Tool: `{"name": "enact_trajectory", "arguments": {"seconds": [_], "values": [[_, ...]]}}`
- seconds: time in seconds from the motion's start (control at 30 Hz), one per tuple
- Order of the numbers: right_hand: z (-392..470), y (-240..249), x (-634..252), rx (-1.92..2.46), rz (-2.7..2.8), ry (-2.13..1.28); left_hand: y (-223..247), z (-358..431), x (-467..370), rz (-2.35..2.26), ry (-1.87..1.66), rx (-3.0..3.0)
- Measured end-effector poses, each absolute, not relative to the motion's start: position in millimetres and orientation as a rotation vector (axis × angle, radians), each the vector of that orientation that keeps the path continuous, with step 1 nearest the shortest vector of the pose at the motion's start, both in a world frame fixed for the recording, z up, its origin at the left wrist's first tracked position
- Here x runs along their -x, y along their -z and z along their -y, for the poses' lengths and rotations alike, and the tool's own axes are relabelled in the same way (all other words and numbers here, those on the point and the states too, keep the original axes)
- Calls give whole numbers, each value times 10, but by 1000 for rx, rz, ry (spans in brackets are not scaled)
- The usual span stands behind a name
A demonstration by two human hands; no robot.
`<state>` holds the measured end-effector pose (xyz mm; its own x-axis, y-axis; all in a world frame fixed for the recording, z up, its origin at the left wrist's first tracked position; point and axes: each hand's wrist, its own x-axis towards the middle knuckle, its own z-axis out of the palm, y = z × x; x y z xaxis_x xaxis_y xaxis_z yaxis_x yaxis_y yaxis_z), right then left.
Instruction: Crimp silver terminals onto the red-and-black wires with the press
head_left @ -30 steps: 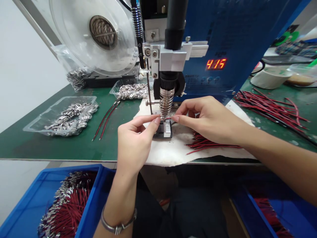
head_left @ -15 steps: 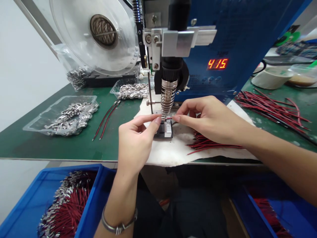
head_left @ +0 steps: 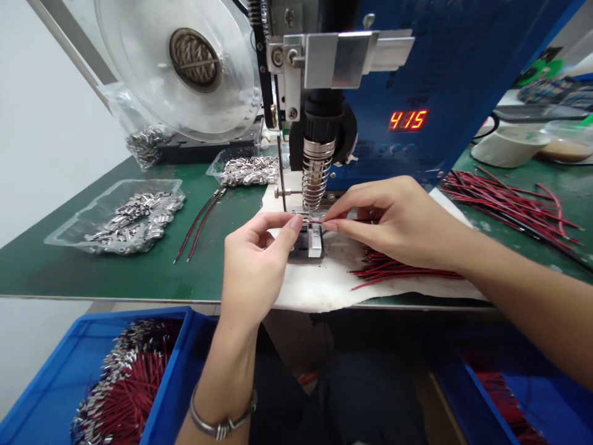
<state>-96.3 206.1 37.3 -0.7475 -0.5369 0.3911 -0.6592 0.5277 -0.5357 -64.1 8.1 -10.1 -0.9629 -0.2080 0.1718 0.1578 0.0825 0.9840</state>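
Note:
My left hand [head_left: 257,262] is closed in a pinch at a small metal connector [head_left: 304,220], mostly hidden by the fingertips. From the other side my right hand [head_left: 393,216] pinches a thin red wire [head_left: 317,222], whose end meets the connector. Both sit over a small black and silver fixture [head_left: 315,242], directly beneath the spring-wrapped tip [head_left: 317,173] of a soldering machine. Beneath my right hand, a bundle of red and black wires [head_left: 398,270] lies on a white sheet [head_left: 319,290].
Clear trays of metal connectors [head_left: 60,230] stand left, beside two finished-looking wires [head_left: 199,225]. A blue machine body [head_left: 445,74] shows a red 415 display [head_left: 408,120]. More wires [head_left: 504,204] lie right. Blue bins [head_left: 185,334] with wires sit below the table edge.
The machine's head with its silver bracket has risen slightly, and the spring looks more stretched. Both hands stay nearly in place, still pinching at the fixture.

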Motion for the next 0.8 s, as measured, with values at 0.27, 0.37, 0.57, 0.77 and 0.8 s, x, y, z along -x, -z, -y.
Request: {"name": "enact_trajectory", "arguments": {"seconds": [0.27,0.37,0.57,0.77,0.8], "values": [[-2091,-385,981,-1114,2577,-988,80,-77,630,2127,1947,-57],[-2102,-382,993,-1138,2554,-1007,51,-75,615,2160,1921,-58],[-2106,-402,983,-1181,2543,-978,53,-71,633,2180,1880,-70],[-2106,-431,974,-1212,2547,-958,58,-77,636,2189,1879,-67],[-2109,-435,974,-1214,2549,-956,55,-79,634,2192,1877,-69]]}}
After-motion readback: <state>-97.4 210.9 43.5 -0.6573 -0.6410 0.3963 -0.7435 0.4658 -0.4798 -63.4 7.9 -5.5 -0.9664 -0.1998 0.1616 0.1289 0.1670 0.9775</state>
